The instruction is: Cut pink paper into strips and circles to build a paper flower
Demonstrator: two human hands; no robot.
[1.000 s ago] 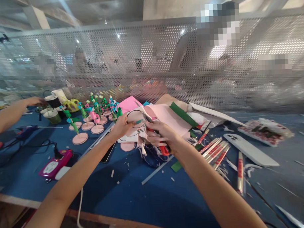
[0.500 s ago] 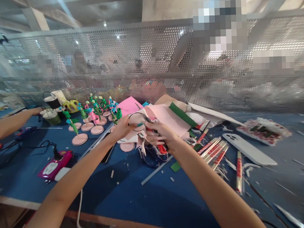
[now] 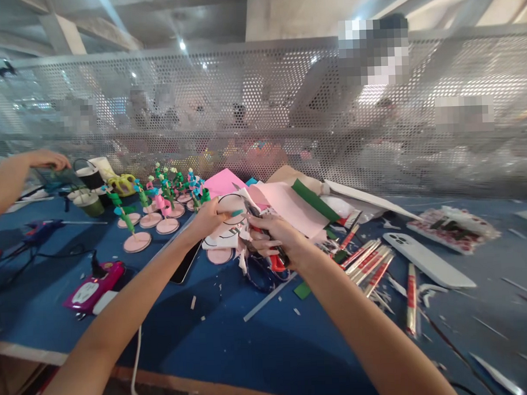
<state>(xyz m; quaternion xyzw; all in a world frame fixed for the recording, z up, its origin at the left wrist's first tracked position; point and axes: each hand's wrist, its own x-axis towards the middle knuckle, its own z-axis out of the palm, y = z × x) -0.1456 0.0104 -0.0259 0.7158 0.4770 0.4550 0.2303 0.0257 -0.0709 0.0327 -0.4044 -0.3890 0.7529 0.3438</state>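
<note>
Pinched in my left hand [image 3: 209, 220] is a sheet of white paper [image 3: 230, 204] with a black curved outline on it. My right hand [image 3: 277, 237] is closed round a pair of scissors [image 3: 278, 262] with red and black handles. The dark blades reach the right edge of the paper; whether they are apart or together I cannot tell. Below the hands, a pink disc [image 3: 219, 256] and a tangle of dark blue cord [image 3: 257, 272] lie on the blue table. Standing to the left are several small green, pink and blue paper plants [image 3: 125, 217] on round pink bases.
A magenta power strip [image 3: 94, 288] and glue gun [image 3: 42, 229] lie left, near another person's hand [image 3: 50, 160]. Coloured sheets [image 3: 289, 202] are piled against the perforated metal screen [image 3: 178, 102]. Red-and-white sticks [image 3: 372, 263], a white phone [image 3: 427, 260] and paper scraps lie right.
My left hand has shifted slightly left and down with the paper, and more of its outline shows. At the far left, the other person's hand has lifted and moved left.
</note>
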